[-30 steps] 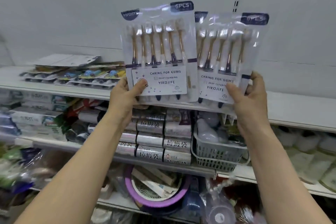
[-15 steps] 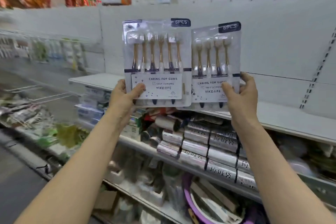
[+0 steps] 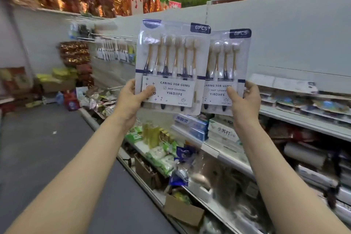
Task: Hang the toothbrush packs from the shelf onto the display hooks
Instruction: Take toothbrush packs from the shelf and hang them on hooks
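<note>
Far on the left, down the aisle, the display hooks (image 3: 89,37) stand out from the wall panel, and blurred hanging goods (image 3: 114,51) are already on them. They are well apart from the two packs. The left hand (image 3: 129,100) pinches the left pack (image 3: 171,66) at its lower left corner, with the thumb on the printed card and the fingers curled behind. This pack is upright in the air and its right edge lies over the left edge of the right pack (image 3: 226,70). The right hand (image 3: 247,100) grasps that one at its lower right corner in the same way. Each pack looks light, a flat clear blister on a card, quite stiff but smooth. I judge it can slip or bend if it is held only by a corner, so the lower card is a good place to hold, which leaves the top edge free for the hook. I cannot see a hanging hole at the top. On both packs I can read "6PCS" in the dark upper tab, then "CARING FOR GUMS", "DEEP CLEANING" and "YIKOJIFE". Below them a white box (image 3: 224,132) carries Chinese characters. To the right, the shelf (image 3: 303,119) holds more flat packs, too blurred to read.
</note>
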